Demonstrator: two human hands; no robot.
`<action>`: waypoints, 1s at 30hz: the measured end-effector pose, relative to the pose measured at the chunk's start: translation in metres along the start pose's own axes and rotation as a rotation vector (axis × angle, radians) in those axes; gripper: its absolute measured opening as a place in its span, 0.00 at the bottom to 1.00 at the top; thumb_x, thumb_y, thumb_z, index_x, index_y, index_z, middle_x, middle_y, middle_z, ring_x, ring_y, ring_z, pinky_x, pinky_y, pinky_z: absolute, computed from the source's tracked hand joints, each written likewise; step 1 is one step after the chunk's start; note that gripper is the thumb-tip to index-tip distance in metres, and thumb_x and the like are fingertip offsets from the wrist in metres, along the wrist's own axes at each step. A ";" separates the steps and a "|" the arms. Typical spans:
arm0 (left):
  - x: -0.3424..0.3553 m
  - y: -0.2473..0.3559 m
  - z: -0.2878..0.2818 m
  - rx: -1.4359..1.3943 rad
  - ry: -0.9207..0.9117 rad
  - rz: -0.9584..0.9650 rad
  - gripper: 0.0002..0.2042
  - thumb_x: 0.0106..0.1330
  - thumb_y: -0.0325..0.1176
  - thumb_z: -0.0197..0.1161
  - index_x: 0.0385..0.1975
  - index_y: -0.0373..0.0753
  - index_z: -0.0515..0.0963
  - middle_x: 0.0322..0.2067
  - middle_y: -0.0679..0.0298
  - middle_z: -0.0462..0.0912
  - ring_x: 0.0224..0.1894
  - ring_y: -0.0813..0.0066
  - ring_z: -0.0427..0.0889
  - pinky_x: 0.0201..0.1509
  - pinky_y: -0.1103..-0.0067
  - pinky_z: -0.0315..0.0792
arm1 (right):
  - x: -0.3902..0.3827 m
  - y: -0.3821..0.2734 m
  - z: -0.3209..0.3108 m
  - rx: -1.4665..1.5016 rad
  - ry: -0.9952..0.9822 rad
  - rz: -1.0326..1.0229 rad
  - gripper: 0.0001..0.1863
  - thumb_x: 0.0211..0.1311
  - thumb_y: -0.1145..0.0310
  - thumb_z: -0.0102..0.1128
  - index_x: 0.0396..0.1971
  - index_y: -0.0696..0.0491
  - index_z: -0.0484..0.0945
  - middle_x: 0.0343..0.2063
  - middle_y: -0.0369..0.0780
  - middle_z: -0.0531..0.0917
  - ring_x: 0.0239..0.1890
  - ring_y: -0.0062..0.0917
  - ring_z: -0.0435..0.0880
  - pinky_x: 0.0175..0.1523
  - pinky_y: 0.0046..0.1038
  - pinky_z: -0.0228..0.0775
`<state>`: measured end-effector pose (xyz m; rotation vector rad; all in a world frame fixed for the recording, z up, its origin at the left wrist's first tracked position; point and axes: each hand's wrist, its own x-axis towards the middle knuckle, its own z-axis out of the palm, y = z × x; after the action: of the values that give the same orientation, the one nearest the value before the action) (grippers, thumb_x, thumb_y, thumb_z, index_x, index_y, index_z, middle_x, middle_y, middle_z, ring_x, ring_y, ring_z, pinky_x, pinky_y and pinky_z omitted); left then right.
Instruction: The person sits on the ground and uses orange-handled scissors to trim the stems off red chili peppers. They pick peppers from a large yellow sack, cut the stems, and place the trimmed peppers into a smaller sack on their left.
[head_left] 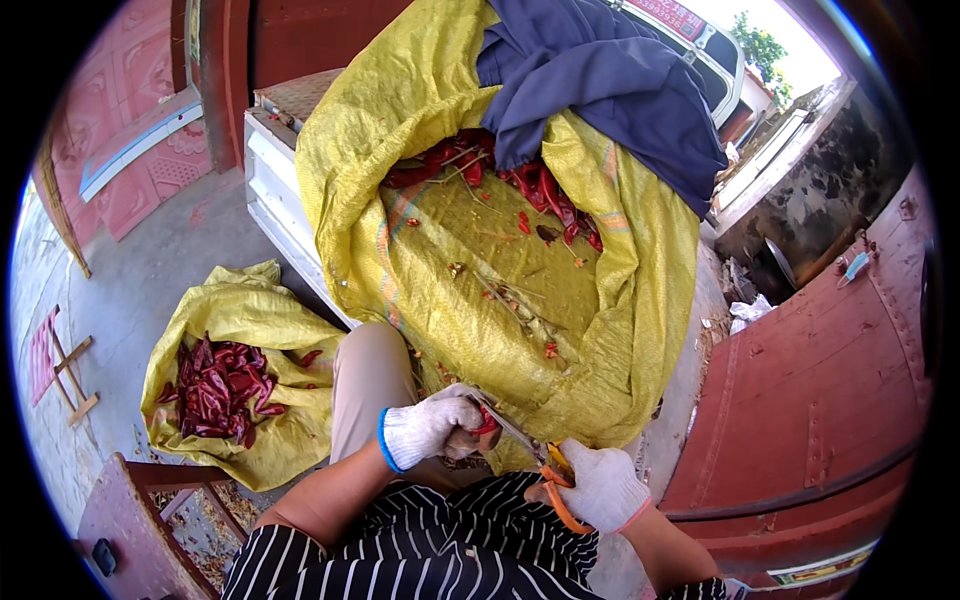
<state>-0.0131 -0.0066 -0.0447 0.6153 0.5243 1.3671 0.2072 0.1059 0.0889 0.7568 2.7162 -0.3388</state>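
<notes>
Red pepper (488, 422) sits tight in the left hand (437, 428), just by the near edge of the big yellow sack (660, 310). The right hand (600, 488) grips orange scissors (557, 479), with the blades (517, 433) by the pepper; I can't tell how wide they gape. I'd hold the pepper still and keep the blades off that hand. Beyond the sack, a red sign (672, 16) has pale writing.

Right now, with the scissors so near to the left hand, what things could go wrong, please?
The scissors in the right hand have their blades close to the fingers of the left hand, so a slip might nip through the glove. The small sack lies close beside the trouser leg; a shift of that leg could spill its peppers.
</notes>
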 end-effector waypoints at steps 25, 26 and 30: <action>-0.006 0.015 0.029 0.241 0.156 0.168 0.15 0.59 0.28 0.57 0.45 0.30 0.78 0.31 0.66 0.81 0.31 0.82 0.78 0.39 0.84 0.74 | 0.026 0.006 -0.053 -0.176 0.356 0.093 0.24 0.57 0.45 0.63 0.35 0.55 0.79 0.24 0.50 0.84 0.30 0.47 0.85 0.37 0.43 0.76; -0.005 0.018 0.035 0.235 0.166 0.184 0.15 0.59 0.28 0.57 0.45 0.31 0.78 0.31 0.65 0.81 0.31 0.82 0.78 0.39 0.83 0.75 | 0.041 0.011 -0.058 -0.212 0.350 0.138 0.25 0.58 0.45 0.62 0.35 0.55 0.79 0.25 0.50 0.84 0.31 0.47 0.85 0.37 0.44 0.76; 0.000 0.025 0.043 0.135 0.241 0.244 0.18 0.56 0.30 0.58 0.46 0.28 0.77 0.28 0.59 0.82 0.31 0.73 0.79 0.38 0.79 0.73 | 0.077 0.033 -0.068 -0.327 0.331 0.154 0.24 0.59 0.47 0.59 0.33 0.57 0.78 0.23 0.50 0.84 0.29 0.47 0.85 0.35 0.44 0.76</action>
<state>-0.0022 -0.0089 0.0039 0.6430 0.7598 1.6582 0.1475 0.1898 0.1202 0.9871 2.8789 0.2850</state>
